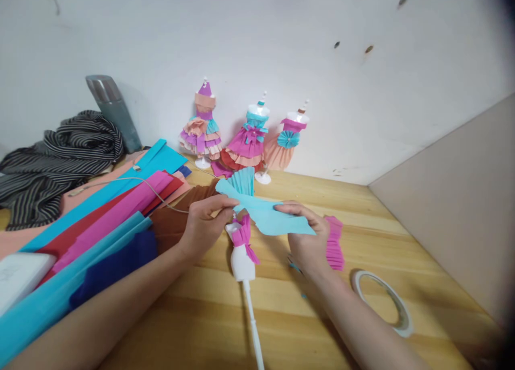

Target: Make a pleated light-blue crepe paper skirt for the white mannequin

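A strip of light blue crepe paper (269, 214) is stretched between my two hands. My left hand (209, 217) pinches its left end between thumb and fingers. Farther along, my right hand (308, 233) grips the strip near its right end, fingers on top. Below the paper lies a small white mannequin (242, 260) on a thin stand, with a pink crepe paper piece (243, 236) over its chest. Behind the strip is a pleated light blue paper piece (242, 181). A pleated pink paper piece (335, 244) rests beyond my right hand.
Three dressed mini mannequins (246, 139) stand along the wall. Coloured crepe paper sheets (116, 209), a cable (155, 190), a striped cloth (60, 155), a bottle (115, 112) and a white box-like object (24, 276) fill the left. A tape roll (404, 313) lies at right.
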### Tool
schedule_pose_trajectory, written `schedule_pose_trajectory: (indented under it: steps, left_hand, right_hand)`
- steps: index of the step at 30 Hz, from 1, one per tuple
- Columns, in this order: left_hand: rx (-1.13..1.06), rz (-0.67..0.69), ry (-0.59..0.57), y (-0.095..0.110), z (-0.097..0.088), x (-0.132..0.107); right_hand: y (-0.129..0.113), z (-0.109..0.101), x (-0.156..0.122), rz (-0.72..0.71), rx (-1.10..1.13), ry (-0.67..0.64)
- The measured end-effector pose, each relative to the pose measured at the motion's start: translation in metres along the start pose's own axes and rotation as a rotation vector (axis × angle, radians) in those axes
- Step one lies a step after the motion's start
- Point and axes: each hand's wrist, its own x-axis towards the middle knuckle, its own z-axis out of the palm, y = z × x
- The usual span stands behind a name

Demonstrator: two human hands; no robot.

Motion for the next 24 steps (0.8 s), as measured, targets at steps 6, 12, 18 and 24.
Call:
schedule_pose_trajectory:
  steps: [6, 12, 18, 24]
  left_hand:
    - [-0.280, -0.291, 0.089, 0.005, 0.011, 0.002]
    - [-0.372, -0.395, 0.118, 0.011, 0.013, 0.002]
    - [-0.210, -0.269, 0.098, -0.006, 0.012, 0.002]
    - [-0.093, -0.175, 0.095, -0.019, 0.007, 0.004]
  right_hand:
    - [0.004, 0.002, 0.007, 0.131, 0.092, 0.008]
    - [0.000, 0.006, 0.005, 0.168, 0.089, -0.001]
    - [0.006, 0.006, 0.004, 0.097, 0.004, -0.066]
    - [0.005, 0.005, 0.005, 0.009, -0.122, -0.141]
